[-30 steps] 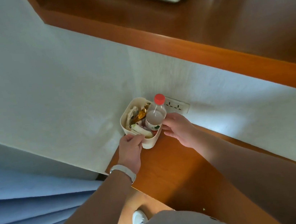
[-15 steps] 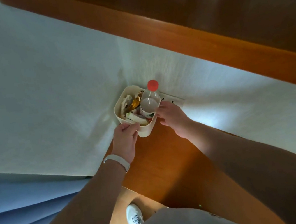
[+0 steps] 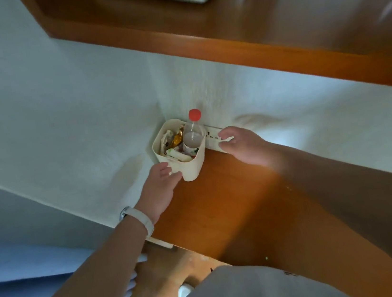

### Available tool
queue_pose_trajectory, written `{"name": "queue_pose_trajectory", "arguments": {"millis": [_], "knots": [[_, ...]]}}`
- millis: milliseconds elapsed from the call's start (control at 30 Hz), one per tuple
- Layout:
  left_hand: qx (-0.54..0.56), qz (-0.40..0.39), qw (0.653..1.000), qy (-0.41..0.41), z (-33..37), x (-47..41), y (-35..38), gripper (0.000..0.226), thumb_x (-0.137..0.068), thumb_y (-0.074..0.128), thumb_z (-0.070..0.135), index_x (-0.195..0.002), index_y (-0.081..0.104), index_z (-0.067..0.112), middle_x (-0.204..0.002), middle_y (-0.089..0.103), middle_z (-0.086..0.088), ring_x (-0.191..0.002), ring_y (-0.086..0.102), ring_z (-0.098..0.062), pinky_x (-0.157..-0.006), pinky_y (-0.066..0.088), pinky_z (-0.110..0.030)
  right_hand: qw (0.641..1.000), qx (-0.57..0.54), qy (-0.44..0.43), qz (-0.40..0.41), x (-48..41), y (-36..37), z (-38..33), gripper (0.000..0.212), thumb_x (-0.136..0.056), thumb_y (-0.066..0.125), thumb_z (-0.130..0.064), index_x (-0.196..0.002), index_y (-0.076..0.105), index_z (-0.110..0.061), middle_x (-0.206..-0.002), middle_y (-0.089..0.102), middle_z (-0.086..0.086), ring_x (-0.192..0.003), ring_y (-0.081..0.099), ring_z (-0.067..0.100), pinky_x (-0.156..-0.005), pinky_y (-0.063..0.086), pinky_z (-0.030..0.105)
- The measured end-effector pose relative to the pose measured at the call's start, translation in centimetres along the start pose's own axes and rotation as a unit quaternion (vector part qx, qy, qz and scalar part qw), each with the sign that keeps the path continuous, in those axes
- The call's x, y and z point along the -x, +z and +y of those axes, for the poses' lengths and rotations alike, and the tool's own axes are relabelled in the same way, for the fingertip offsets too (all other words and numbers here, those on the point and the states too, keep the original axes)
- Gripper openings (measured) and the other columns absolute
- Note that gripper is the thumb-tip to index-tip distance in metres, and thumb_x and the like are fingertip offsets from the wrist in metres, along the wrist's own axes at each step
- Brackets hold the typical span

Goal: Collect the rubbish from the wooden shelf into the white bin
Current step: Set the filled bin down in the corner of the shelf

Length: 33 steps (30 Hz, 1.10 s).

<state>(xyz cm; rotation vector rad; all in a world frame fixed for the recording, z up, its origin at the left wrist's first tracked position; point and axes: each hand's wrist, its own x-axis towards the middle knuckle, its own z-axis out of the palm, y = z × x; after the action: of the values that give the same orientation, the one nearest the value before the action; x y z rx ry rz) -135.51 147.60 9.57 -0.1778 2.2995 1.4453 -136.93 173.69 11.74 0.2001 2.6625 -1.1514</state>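
My left hand (image 3: 160,183) pinches the white bin (image 3: 193,167) by its near wall; my right hand (image 3: 243,145) hovers beside it, fingers spread, empty. Bottle (image 3: 193,136) and wrappers already inside; the wooden shelf (image 3: 234,203) looks cleared

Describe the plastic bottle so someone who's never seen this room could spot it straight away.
Follow the lower wooden shelf back to the wall corner, where a small white bin stands. The bottle stands upright inside it among wrappers, the only clear item, with a red cap poking above the rim.
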Motion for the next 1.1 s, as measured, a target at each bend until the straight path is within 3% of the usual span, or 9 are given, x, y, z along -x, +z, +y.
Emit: {"name": "queue_pose_trajectory", "arguments": {"millis": [100,200,267,400,533,767,1100], "knots": [[-0.125,0.016,0.989,0.077,0.6,2.1,-0.2,0.047,-0.095,0.061,0.042,-0.138,0.043,0.036,-0.148,0.049,0.007,-0.135,0.046,-0.017,-0.102,0.041,-0.032,0.996,0.076,-0.049,0.007,2.4,-1.0,0.6,0.044,-0.097,0.052,-0.042,-0.138,0.051,-0.026,-0.142,0.052,-0.007,-0.12,0.055,0.012,-0.088,0.038,0.024],[-0.238,0.046,0.957,0.157,1.6,4.3,0.0,0.049,-0.095,0.062,0.041,-0.141,0.046,0.031,-0.147,0.05,0.005,-0.134,0.046,-0.017,-0.098,0.036,-0.027,0.988,0.131,-0.085,0.016,5.0,-1.9,1.0,0.047,-0.097,0.05,-0.045,-0.14,0.048,-0.026,-0.144,0.048,-0.008,-0.112,0.056,0.012,-0.086,0.038,0.025],[-0.293,0.07,0.932,0.2,2.3,5.9,0.2,0.05,-0.094,0.063,0.04,-0.141,0.049,0.028,-0.145,0.053,0.003,-0.133,0.047,-0.018,-0.102,0.037,-0.03,0.978,0.177,-0.11,0.013,6.6,-2.5,1.1,0.049,-0.097,0.048,-0.047,-0.141,0.047,-0.026,-0.144,0.047,-0.007,-0.105,0.056,0.013,-0.083,0.04,0.028],[-0.397,0.108,0.869,0.274,3.4,8.7,1.2,0.048,-0.094,0.062,0.039,-0.137,0.055,0.021,-0.144,0.056,-0.003,-0.135,0.045,-0.024,-0.114,0.03,-0.043,0.948,0.26,-0.18,0.034,9.9,-3.3,0.9,0.049,-0.097,0.044,-0.048,-0.138,0.05,-0.021,-0.138,0.051,-0.003,-0.122,0.051,0.019,-0.091,0.047,0.036],[-0.446,0.116,0.845,0.27,3.9,10.9,2.6,0.046,-0.097,0.055,0.042,-0.139,0.053,0.025,-0.149,0.051,-0.002,-0.143,0.038,-0.025,-0.121,0.02,-0.051,0.918,0.316,-0.236,0.047,12.2,-3.7,1.2,0.051,-0.098,0.041,-0.048,-0.138,0.049,-0.019,-0.139,0.051,-0.001,-0.122,0.05,0.021,-0.093,0.049,0.04],[-0.476,0.145,0.839,0.218,3.7,14.7,5.3,0.05,-0.099,0.044,0.05,-0.146,0.042,0.033,-0.154,0.043,0.006,-0.148,0.028,-0.02,-0.122,0.008,-0.046,0.903,0.32,-0.283,0.033,14.3,-4.4,1.9,0.054,-0.096,0.036,-0.052,-0.139,0.048,-0.021,-0.138,0.051,-0.001,-0.122,0.05,0.02,-0.096,0.046,0.039],[-0.482,0.172,0.836,0.196,4.3,19.3,6.4,0.053,-0.099,0.048,0.046,-0.148,0.042,0.029,-0.155,0.044,0.003,-0.148,0.028,-0.023,-0.124,0.013,-0.051,0.895,0.321,-0.306,0.042,17.9,-5.8,2.4,0.054,-0.095,0.037,-0.052,-0.133,0.053,-0.018,-0.133,0.054,0.001,-0.117,0.053,0.023,-0.092,0.049,0.042]]}}
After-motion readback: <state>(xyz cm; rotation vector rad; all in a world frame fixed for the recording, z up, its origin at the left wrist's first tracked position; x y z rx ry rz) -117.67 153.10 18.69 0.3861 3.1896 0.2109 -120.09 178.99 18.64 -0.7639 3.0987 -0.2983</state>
